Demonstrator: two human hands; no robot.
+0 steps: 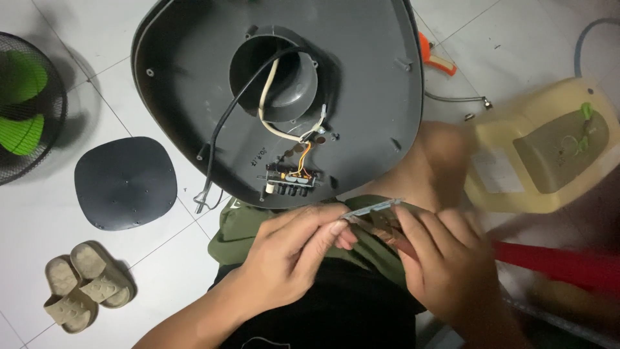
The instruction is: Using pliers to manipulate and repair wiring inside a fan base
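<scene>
Floor (510, 39): white glossy tiles with thin dark grout lines. Landmark: large dark grey fan base (194, 71), lying underside up on the tiles, wiring exposed.

- Left of the base, at frame edge: black wire fan grille (48, 139) with green blades behind it.
- Below-left of the base, just apart from it: flat dark grey rounded cover plate (126, 183).
- Further below-left, well apart: pair of beige slippers (87, 284), side by side.
- Right of the base, near its rim: orange-handled tool (436, 59), partly hidden.
- Right, beyond the tool: thin metal hose (458, 99) with end fitting.
- Far right: pale yellow plastic container (516, 187).
</scene>
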